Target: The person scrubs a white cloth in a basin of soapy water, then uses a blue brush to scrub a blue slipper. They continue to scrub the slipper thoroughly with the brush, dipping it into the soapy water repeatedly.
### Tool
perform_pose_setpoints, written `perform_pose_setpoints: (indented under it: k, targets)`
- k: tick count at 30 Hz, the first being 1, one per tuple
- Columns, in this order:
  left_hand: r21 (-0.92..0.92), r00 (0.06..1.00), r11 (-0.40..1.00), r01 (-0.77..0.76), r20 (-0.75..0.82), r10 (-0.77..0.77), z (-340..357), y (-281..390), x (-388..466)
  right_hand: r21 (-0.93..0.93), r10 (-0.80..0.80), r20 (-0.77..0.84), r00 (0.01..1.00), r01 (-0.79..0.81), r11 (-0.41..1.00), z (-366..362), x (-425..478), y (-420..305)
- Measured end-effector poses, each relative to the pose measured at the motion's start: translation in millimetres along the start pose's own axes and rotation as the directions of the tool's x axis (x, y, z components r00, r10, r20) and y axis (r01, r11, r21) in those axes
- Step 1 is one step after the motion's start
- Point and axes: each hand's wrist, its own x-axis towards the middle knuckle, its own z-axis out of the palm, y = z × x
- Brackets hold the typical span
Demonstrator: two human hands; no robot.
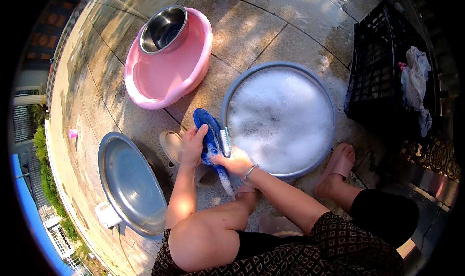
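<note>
In my left hand (192, 145) is a blue shoe or slipper (209, 130), gripped near its middle, its lower part coated in suds. My right hand (234, 161) holds a scrub brush (225, 141) with white bristles and a teal edge, close against the right side of the blue footwear; the brush handle is mostly hidden by the hand. Just right of both hands stands a large round basin (332, 110) full of white foam. Behind my left hand, a beige clog (170, 143) lies on the paving.
A pink basin (163, 76) holding a steel bowl (165, 30) stands ahead to the left. An empty-looking metal basin (132, 185) leans at left, beside a white object (108, 215). A black crate (374, 61) with cloths (416, 76) on it is at right. A pink cup (73, 133) lies far left.
</note>
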Motion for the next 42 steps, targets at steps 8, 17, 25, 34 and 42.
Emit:
perform_pose_setpoints:
  k: [8,17,25,34,42]
  targets:
    - [-0.025,1.000,1.000,0.014,0.001,-0.014,9.5,-25.0,2.5,-0.373,0.041,-0.146,0.988,-0.094,0.923,-19.0,-19.2,-5.1]
    - [-0.290,0.995,0.956,0.050,-0.068,-0.073,3.4,-33.6,9.0,-0.618,-0.329,-0.509,0.795,-0.072,0.783,-101.7,9.2,35.4]
    - [-0.308,0.997,0.950,0.040,-0.052,-0.059,-1.5,-42.3,12.7,-0.654,-0.428,-0.155,0.890,0.232,0.720,-72.1,16.2,58.6]
    - [-0.311,0.997,0.950,0.025,-0.058,-0.045,-0.3,-41.7,12.4,-0.572,-0.266,-0.230,0.936,0.092,0.815,-15.4,15.1,-35.8]
    - [-0.367,0.995,0.926,0.089,-0.014,-0.101,-1.1,-45.0,15.3,-0.701,-0.224,-0.171,0.960,0.041,0.712,-21.6,50.1,-58.5]
